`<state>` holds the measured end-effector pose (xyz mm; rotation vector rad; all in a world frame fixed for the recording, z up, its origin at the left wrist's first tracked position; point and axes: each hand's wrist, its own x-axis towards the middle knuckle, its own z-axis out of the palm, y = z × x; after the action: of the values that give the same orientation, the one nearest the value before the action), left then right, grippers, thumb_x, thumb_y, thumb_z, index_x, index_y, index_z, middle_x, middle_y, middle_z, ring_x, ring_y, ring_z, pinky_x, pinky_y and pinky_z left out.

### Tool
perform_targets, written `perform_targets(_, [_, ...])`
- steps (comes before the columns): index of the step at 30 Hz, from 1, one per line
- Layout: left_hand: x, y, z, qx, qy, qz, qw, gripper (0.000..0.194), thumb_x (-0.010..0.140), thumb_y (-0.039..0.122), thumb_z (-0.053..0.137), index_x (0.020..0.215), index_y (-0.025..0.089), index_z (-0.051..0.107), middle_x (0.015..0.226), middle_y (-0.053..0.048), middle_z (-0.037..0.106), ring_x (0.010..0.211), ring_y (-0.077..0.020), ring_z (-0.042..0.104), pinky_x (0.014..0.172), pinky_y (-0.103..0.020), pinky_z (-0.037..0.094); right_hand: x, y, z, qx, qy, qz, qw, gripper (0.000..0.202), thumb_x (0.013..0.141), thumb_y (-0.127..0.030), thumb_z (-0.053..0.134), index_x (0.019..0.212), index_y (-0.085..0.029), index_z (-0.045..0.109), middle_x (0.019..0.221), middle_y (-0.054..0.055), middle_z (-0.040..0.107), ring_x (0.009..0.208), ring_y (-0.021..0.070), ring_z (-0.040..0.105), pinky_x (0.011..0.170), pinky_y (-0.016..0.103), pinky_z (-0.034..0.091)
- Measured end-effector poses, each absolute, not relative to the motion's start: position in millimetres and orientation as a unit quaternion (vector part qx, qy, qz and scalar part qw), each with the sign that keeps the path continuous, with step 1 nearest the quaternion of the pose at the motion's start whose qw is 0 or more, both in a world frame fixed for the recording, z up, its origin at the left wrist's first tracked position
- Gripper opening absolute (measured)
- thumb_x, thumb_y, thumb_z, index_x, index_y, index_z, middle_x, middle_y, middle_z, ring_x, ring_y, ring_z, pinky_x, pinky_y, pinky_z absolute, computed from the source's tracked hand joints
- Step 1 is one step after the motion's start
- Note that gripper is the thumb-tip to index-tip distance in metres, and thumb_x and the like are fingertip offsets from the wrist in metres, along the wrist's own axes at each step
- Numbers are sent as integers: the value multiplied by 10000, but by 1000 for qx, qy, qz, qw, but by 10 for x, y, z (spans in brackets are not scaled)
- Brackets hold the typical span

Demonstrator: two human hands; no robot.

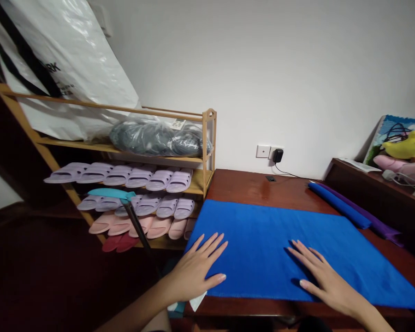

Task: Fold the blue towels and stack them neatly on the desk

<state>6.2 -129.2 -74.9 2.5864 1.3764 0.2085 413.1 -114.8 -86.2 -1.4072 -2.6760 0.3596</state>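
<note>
A bright blue cloth (259,249) is spread over the brown wooden table (242,184), reaching near its front edge. My left hand (197,269) is over the cloth's left front corner, palm down, fingers spread, holding nothing. Over the cloth's right part, my right hand (320,274) has its fingers apart and its palm down, with a shadow beside the fingers. It holds nothing. A small white piece (198,302) shows at the table edge below my left hand.
Rolled blue cloth (342,205) and purple cloth (376,223) lie at the table's right. A wooden rack (209,138) with several slippers (180,180) stands left, behind a turquoise-topped pole (136,221). A black plug (277,155) sits in the wall socket.
</note>
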Motion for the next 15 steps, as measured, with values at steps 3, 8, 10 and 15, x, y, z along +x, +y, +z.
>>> perform_targets(3, [55,-1321,-750,875,467,79,101,681,922,571,423,1495,355,126,1558,-7,106,1427,-287,129,1140,-538,130,4121,-1125,-829,-465,-876,117,46,671,898,-569,396,1484,-409,112,1562,-38,49,1429,268,89,1147,539,130])
perform_targets(8, [9,-1211,-653,862,479,100,131,547,971,557,294,1475,349,247,1551,7,165,1427,-235,155,1151,-492,122,4481,-734,-866,-517,-846,94,94,584,926,-561,305,1476,-399,192,1562,-35,100,1431,228,124,1145,498,177])
perform_targets(10, [-11,-1028,-605,840,514,134,111,536,987,540,230,1470,313,283,1550,1,180,1431,-205,144,1159,-462,96,4833,-436,-990,-578,-805,47,121,610,912,-596,277,1475,-367,225,1562,-15,126,1429,219,140,1143,483,186])
perform_targets(15, [-29,-395,-628,775,611,141,83,617,981,525,209,1486,174,257,1554,-63,159,1437,-209,103,1150,-446,115,5743,284,-1394,-748,-659,22,81,721,848,-650,204,1442,-270,354,1516,75,288,1413,231,203,1104,488,262])
